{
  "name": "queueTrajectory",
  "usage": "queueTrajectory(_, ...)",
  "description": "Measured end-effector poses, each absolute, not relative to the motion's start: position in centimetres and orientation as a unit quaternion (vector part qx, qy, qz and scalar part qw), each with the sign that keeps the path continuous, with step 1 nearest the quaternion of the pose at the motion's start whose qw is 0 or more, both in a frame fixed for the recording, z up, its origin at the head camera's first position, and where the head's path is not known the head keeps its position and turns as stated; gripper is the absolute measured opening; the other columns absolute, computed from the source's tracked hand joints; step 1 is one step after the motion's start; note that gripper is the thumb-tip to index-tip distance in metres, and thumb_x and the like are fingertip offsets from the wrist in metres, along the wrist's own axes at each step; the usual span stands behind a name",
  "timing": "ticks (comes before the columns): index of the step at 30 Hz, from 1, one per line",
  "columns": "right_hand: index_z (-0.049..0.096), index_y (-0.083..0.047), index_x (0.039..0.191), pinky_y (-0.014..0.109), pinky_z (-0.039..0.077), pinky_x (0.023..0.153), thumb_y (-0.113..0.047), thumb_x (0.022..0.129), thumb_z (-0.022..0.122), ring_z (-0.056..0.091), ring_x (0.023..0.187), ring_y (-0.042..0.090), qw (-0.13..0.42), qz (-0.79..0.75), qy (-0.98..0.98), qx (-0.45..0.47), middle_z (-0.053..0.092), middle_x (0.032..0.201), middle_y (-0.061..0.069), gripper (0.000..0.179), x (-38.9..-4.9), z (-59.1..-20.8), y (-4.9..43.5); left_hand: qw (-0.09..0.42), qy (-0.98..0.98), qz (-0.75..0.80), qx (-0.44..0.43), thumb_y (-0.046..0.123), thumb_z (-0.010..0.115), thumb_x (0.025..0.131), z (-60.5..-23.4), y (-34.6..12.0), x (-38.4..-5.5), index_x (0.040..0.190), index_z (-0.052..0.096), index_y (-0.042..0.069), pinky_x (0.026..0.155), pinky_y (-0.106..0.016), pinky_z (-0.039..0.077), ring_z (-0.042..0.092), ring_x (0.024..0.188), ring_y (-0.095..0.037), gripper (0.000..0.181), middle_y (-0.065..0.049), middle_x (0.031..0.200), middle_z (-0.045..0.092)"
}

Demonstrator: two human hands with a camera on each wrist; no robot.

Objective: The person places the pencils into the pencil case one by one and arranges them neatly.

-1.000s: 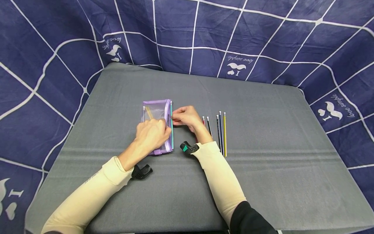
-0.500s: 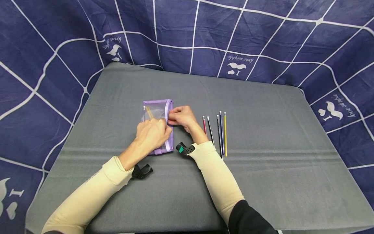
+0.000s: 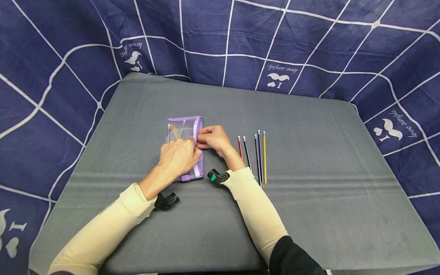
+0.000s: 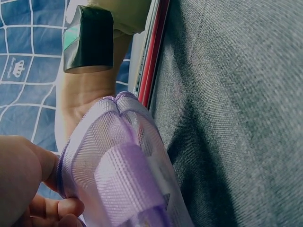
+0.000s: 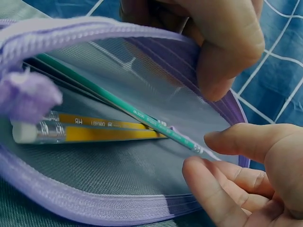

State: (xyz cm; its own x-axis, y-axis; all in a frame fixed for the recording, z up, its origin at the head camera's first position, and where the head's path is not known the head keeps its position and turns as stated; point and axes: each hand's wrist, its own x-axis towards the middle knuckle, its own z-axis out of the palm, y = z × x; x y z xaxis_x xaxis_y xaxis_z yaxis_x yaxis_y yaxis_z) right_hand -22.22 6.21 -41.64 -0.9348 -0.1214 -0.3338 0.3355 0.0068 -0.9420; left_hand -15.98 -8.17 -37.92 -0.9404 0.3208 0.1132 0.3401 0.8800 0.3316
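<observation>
A purple-trimmed mesh pencil case (image 3: 199, 164) lies on the grey table with its mouth spread apart. My left hand (image 3: 180, 156) pinches its rim from above, the thumb (image 5: 218, 78) lying on the purple edge. Inside, the right wrist view shows a green pencil (image 5: 113, 98) lying across yellow pencils (image 5: 109, 134) with white erasers. My right hand (image 3: 215, 138) reaches into the mouth. Its thumb and fingertips are on either side of the green pencil's eraser end, apart from each other, with a gap around the pencil.
Right of the case lie a red pencil (image 3: 240, 147), a black pencil (image 3: 247, 152), dark pencils (image 3: 259, 156) and a yellow pencil (image 3: 264, 160). The right forearm partly covers the red and black ones. A blue checked cloth (image 3: 206, 34) hangs behind the table.
The green pencil, held upright along the case's mouth a second ago, has gone inside and shows through the mesh. My right hand moved left to the mouth and its fingers loosened. My left hand stayed.
</observation>
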Motion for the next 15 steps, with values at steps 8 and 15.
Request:
queueTrajectory(8, 0.063, 0.017, 0.106, 0.026, 0.056, 0.064, 0.008, 0.086, 0.066, 0.065, 0.063, 0.014, 0.165, -0.696, 0.696, 0.063, 0.066, 0.073, 0.009, 0.022, -21.9, -41.0, 7.0, 0.032, -0.968, -0.179, -0.172, 0.025, 0.053, 0.085, -37.9, -8.2, -16.0, 0.071, 0.054, 0.010, 0.049, -0.051, 0.042, 0.057, 0.057, -0.035, 0.021, -0.011, 0.065, 0.056)
queueTrajectory(15, 0.064, 0.016, 0.107, 0.027, 0.056, 0.063, 0.005, 0.084, 0.071, 0.066, 0.063, 0.014, 0.159, -0.684, 0.709, 0.061, 0.070, 0.083, 0.018, 0.026, -21.4, -40.0, 8.8, 0.029, -0.968, -0.177, -0.173, 0.024, 0.053, 0.085, -38.0, -8.2, -16.0, 0.069, 0.052, 0.010, 0.049, -0.050, 0.043, 0.056, 0.055, -0.034, 0.021, -0.010, 0.062, 0.055)
